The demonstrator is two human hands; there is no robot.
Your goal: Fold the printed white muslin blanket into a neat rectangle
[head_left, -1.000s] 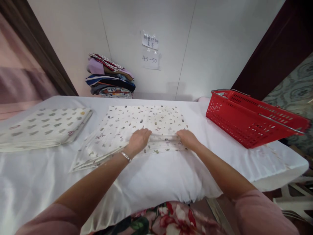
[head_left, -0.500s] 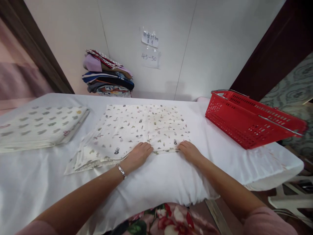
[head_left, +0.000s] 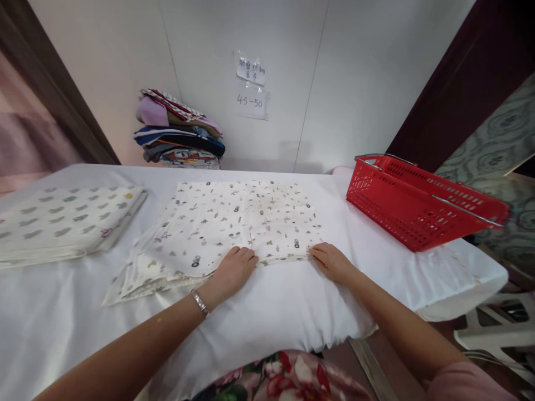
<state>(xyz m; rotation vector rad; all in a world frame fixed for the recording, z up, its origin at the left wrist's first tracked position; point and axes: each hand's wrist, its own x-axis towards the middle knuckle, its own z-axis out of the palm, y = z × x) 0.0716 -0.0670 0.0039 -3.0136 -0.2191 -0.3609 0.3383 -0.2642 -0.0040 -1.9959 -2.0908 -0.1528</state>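
A white cloth (head_left: 217,223) with a small scattered print lies folded in layers on the white-covered table. Its left end fans out into uneven loose layers. At the middle of its near edge is my left hand (head_left: 234,269), wearing a silver bracelet (head_left: 199,302), with its fingers closed over the edge. My right hand (head_left: 332,262) pinches the same edge close to the near right corner. Both thumbs are mostly hidden. Between the hands, the near edge runs almost straight.
Left of the cloth lies another folded white cloth (head_left: 67,220) with grey-green shapes. A stack of folded fabrics (head_left: 179,131) stands at the back against the wall. On the right is a red plastic basket (head_left: 418,203) with metal handles. Paper notes (head_left: 251,102) hang on the wall.
My right hand has slid a little to the right along the near edge, widening the gap between my hands. My left hand stays at the middle of the edge. The view has shifted slightly.
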